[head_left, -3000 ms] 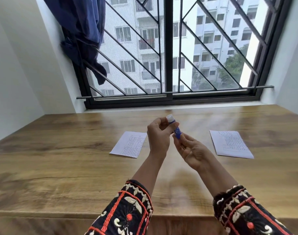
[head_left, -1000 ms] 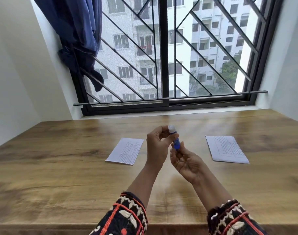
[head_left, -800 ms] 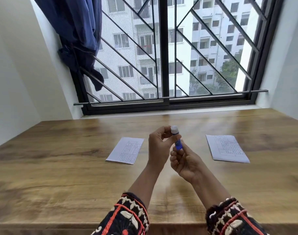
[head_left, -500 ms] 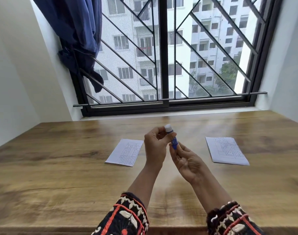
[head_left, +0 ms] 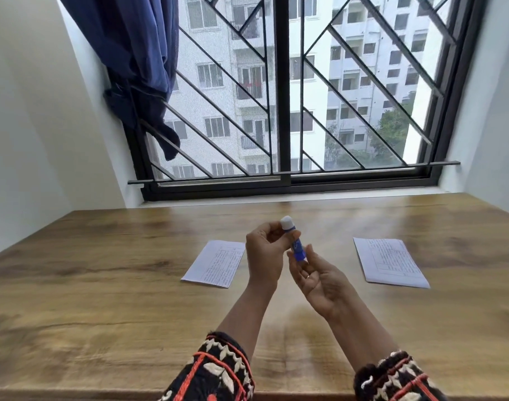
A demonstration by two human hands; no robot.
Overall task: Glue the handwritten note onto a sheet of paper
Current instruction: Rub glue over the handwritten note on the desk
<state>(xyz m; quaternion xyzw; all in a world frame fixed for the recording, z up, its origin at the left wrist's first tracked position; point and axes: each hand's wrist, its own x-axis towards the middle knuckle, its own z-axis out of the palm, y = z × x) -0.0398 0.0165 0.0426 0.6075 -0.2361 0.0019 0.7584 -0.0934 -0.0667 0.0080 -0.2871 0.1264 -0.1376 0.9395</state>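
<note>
A blue glue stick (head_left: 298,248) with a white cap (head_left: 286,222) is held upright above the middle of the wooden table (head_left: 103,285). My left hand (head_left: 265,253) pinches its upper part near the cap between thumb and fingers. My right hand (head_left: 320,277) lies palm up below, its fingertips touching the blue lower end. A handwritten sheet of paper (head_left: 215,263) lies flat on the table left of my hands. A second written sheet (head_left: 389,261) lies flat to the right.
A barred window (head_left: 282,96) with a dark frame stands behind the table's far edge. A blue curtain (head_left: 134,62) hangs bunched at the window's left side. White walls close in the table on both sides.
The view has tilted up and down slightly. My hands stay together around the glue stick; my right fingers have loosened from curled round its base to a flatter, palm-up hold.
</note>
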